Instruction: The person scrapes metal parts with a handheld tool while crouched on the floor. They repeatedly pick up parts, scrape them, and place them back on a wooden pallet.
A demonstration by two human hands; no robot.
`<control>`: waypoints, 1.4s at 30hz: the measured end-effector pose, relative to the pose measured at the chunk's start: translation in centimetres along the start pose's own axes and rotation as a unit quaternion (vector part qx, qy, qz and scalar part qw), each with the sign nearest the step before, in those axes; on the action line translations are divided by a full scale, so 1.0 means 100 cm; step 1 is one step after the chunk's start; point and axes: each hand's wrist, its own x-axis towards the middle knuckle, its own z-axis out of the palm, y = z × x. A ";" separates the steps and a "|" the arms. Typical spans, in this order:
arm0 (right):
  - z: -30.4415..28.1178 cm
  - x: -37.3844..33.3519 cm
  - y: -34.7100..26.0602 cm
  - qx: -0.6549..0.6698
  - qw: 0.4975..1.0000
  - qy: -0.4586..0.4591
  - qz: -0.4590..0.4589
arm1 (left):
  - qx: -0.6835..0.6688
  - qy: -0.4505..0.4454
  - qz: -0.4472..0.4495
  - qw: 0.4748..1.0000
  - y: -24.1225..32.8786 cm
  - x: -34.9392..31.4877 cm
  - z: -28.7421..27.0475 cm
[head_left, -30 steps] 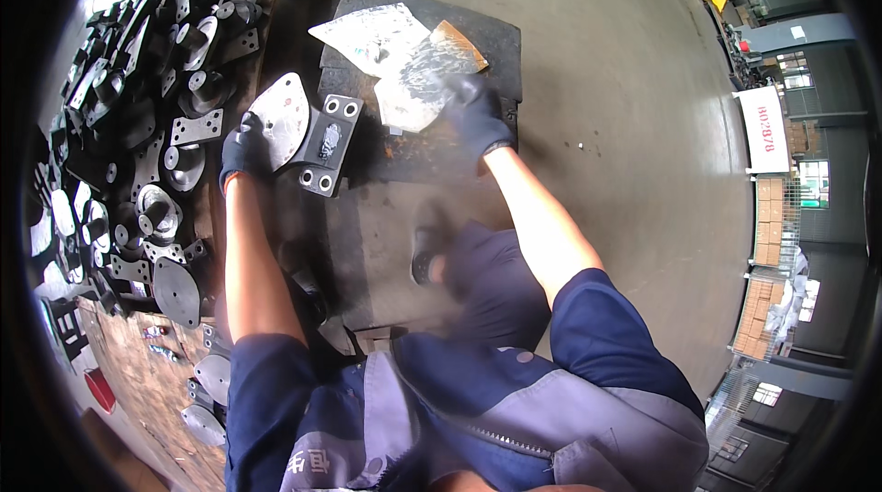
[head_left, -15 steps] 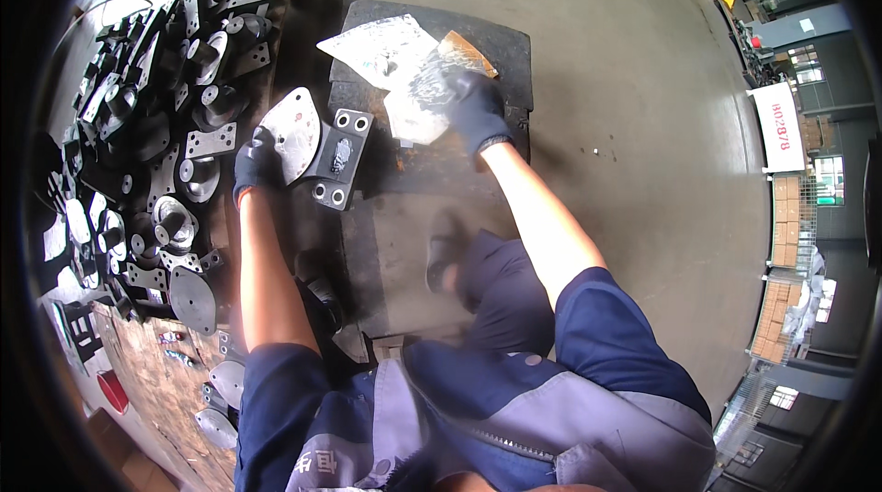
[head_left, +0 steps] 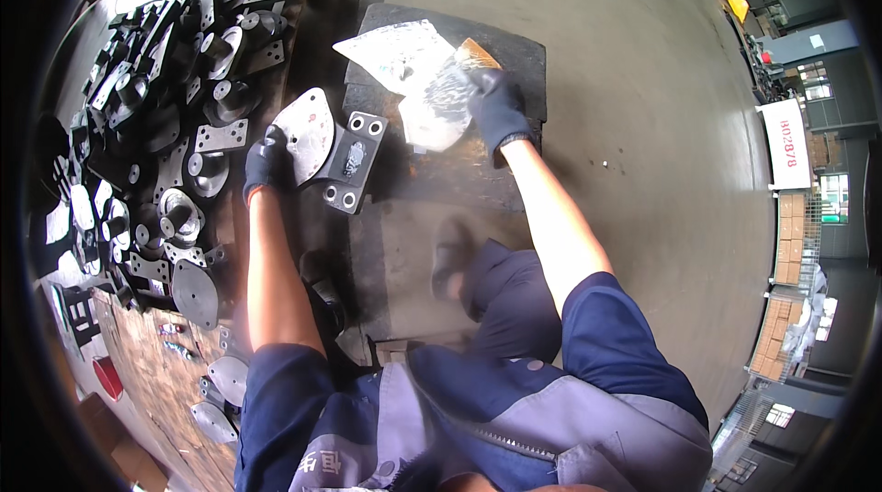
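Note:
My left hand (head_left: 266, 161), in a dark glove, grips the edge of a metal mount (head_left: 351, 161). The mount has a pale, rounded-diamond plate on one side and a black block with several ringed holes on the other. It is held above the gap between the pile of parts and a dark stand. My right hand (head_left: 499, 108), also gloved, is closed at the right edge of a crumpled clear plastic bag (head_left: 432, 115) lying on the stand (head_left: 514, 42). Its fingertips are partly hidden. A brown-orange piece (head_left: 476, 56) shows beside those fingers.
Many similar metal mounts (head_left: 220, 135) are heaped on a wooden pallet (head_left: 138, 345) at my left. Another white plastic sheet (head_left: 390, 51) lies on the stand's far left. Caged cartons (head_left: 783, 253) and a white sign (head_left: 785, 147) stand far right.
The whole view has shifted slightly, carrying most things a little to the right. My right hand has moved slightly right along the plastic bag; my left hand keeps its hold on the mount.

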 end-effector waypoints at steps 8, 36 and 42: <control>0.017 0.000 0.011 -0.022 0.994 0.000 -0.109 | -0.027 -0.002 0.012 1.000 -0.010 0.012 0.007; 0.039 -0.072 -0.070 -0.136 0.937 -0.090 -0.308 | 0.050 0.025 -0.003 0.998 0.024 -0.026 -0.005; 0.042 -0.082 -0.072 -0.260 0.882 -0.086 -0.382 | 0.036 0.027 -0.001 0.999 0.017 -0.016 0.002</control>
